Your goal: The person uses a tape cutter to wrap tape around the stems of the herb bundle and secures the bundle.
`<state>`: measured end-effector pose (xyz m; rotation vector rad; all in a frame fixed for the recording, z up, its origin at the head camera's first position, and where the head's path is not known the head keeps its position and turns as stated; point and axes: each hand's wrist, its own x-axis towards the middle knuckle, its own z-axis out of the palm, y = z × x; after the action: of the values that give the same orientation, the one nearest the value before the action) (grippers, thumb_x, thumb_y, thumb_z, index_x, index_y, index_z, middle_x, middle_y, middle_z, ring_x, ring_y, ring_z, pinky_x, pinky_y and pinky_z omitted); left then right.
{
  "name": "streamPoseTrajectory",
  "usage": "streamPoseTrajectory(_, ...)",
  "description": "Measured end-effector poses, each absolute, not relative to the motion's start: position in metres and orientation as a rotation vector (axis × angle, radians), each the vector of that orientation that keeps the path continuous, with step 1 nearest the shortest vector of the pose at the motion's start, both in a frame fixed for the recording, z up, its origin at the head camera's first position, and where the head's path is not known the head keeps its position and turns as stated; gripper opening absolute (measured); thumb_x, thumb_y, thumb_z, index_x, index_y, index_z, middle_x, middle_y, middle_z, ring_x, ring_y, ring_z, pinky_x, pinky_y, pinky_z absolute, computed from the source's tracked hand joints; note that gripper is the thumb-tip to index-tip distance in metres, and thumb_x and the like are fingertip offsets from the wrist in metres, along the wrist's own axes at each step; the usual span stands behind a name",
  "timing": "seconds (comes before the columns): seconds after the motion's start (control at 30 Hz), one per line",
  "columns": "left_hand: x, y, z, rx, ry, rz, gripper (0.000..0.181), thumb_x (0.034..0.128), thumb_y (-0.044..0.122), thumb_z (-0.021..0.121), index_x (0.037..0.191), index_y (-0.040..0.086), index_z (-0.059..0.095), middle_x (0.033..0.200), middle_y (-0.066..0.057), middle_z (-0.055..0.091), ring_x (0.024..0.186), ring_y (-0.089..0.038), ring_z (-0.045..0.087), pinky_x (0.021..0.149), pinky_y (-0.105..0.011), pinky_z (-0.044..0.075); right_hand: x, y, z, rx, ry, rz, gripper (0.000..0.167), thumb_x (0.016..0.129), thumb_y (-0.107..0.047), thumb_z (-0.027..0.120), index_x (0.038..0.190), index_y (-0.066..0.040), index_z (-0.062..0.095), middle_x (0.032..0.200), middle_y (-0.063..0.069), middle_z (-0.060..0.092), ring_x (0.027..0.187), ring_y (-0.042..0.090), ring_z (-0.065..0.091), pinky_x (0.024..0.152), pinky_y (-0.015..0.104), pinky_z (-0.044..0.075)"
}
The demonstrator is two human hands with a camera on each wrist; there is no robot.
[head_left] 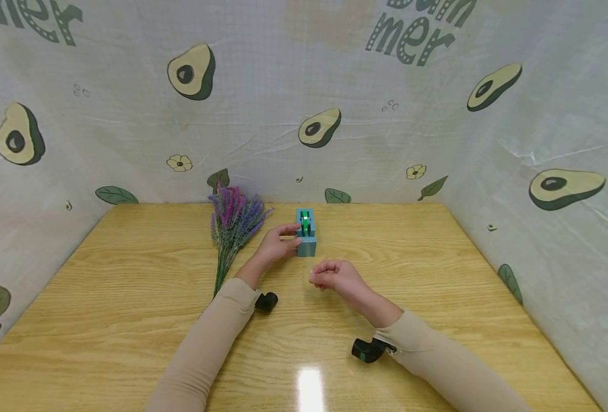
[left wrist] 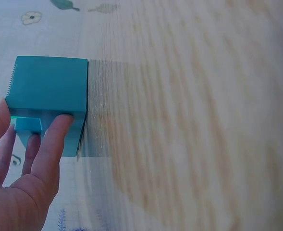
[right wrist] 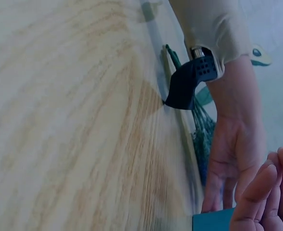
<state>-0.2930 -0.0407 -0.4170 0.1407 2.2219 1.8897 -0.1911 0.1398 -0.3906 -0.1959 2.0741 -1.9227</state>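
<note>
A blue tape dispenser [head_left: 306, 247] with a green roll [head_left: 305, 221] stands near the back of the table. My left hand [head_left: 275, 245] holds it from the left side. In the left wrist view, the thumb and fingers lie against the dispenser [left wrist: 52, 82] on different sides. My right hand [head_left: 342, 280] is in front of it and to the right, thumb and fingertips pinched together. A tiny pale, see-through bit shows at those tips and looks like a piece of tape. In the right wrist view, the curled fingers [right wrist: 259, 192] partly cover the dispenser [right wrist: 213, 221].
Purple and pink artificial flowers [head_left: 231, 214] with green stems lie left of the dispenser, beside my left forearm. A printed cloth [head_left: 262, 86] rises behind the wooden table [head_left: 412, 257] and along its sides. Black wrist cameras [head_left: 368, 350] hang beneath both sleeves.
</note>
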Motion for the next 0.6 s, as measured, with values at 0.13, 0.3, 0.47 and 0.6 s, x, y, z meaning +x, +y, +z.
streamPoseTrajectory(0.13, -0.292, -0.040, -0.416, 0.153, 2.225, 1.890, 0.042, 0.0898, 0.010, 0.063, 0.131, 0.013, 0.055, 0.128, -0.012, 0.050, 0.108, -0.029, 0.055, 0.081, -0.037, 0.053, -0.184, 0.142, -0.391, -0.227, 2.084, -1.889, 0.008, 0.083, -0.003, 0.066, 0.087, 0.004, 0.066, 0.076, 0.002, 0.065, 0.068, 0.015, 0.058, 0.069, 0.033, 0.051)
streamPoseTrajectory(0.3, -0.292, -0.040, -0.417, 0.154, 2.217, 1.898, 0.041, 0.0898, 0.009, 0.063, 0.130, 0.013, 0.055, 0.127, -0.013, 0.050, 0.107, -0.029, 0.055, 0.081, -0.036, 0.053, -0.176, 0.145, -0.391, -0.293, 2.106, -1.839, 0.010, 0.082, -0.006, 0.070, 0.085, 0.003, 0.067, 0.073, 0.002, 0.066, 0.065, 0.015, 0.058, 0.066, 0.030, 0.050)
streamPoseTrajectory(0.47, -0.293, -0.041, -0.417, 0.150, 2.215, 1.896, 0.041, 0.0900, 0.010, 0.062, 0.130, 0.013, 0.055, 0.127, -0.012, 0.049, 0.108, -0.028, 0.055, 0.081, -0.036, 0.052, -0.167, 0.148, -0.390, -0.296, 2.100, -1.813, 0.011, 0.081, -0.006, 0.071, 0.085, 0.004, 0.067, 0.071, 0.003, 0.065, 0.064, 0.014, 0.058, 0.067, 0.033, 0.051)
streamPoseTrajectory(0.6, -0.292, -0.040, -0.417, 0.146, 2.211, 1.894, 0.041, 0.0903, 0.011, 0.062, 0.130, 0.014, 0.055, 0.128, -0.012, 0.049, 0.108, -0.029, 0.055, 0.082, -0.036, 0.052, -0.160, 0.150, -0.388, -0.305, 2.063, -1.806, 0.011, 0.081, -0.004, 0.071, 0.084, 0.005, 0.067, 0.071, 0.003, 0.065, 0.065, 0.014, 0.058, 0.066, 0.032, 0.051)
